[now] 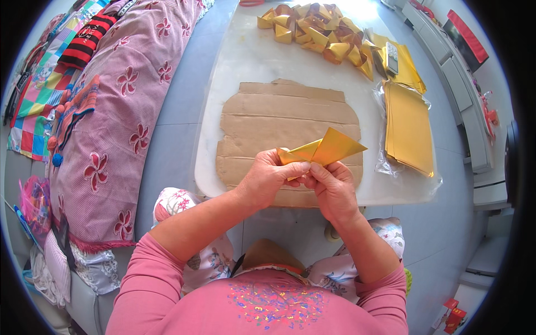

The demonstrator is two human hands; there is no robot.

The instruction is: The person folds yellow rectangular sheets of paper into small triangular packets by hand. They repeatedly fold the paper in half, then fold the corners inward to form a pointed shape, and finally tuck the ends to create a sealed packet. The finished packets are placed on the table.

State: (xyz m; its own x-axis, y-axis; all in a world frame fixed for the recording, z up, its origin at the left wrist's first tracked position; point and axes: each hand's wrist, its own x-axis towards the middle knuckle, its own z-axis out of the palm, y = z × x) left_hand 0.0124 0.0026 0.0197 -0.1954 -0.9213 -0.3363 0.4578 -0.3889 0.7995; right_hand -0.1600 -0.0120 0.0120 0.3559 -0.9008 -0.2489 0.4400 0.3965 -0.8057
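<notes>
A partly folded sheet of gold foil paper (337, 147) is held up over a flat piece of brown cardboard (289, 106). My left hand (274, 173) pinches its left part, thumb on top. From the right, my right hand (333, 180) grips the lower edge, its thumb close to the left thumb. One pointed flap sticks out to the upper right, and another folded part lies to the left. The fingers under the paper are partly hidden. Beneath the cardboard is a white tabletop (209, 159) with a clear plastic cover.
Folded gold paper pieces (318, 31) are heaped at the table's far end. On the right lie a stack of flat gold sheets (408, 125) in clear plastic and a remote control (392, 57) on more gold paper. A sofa with a pink patterned cover (125, 109) runs along the left.
</notes>
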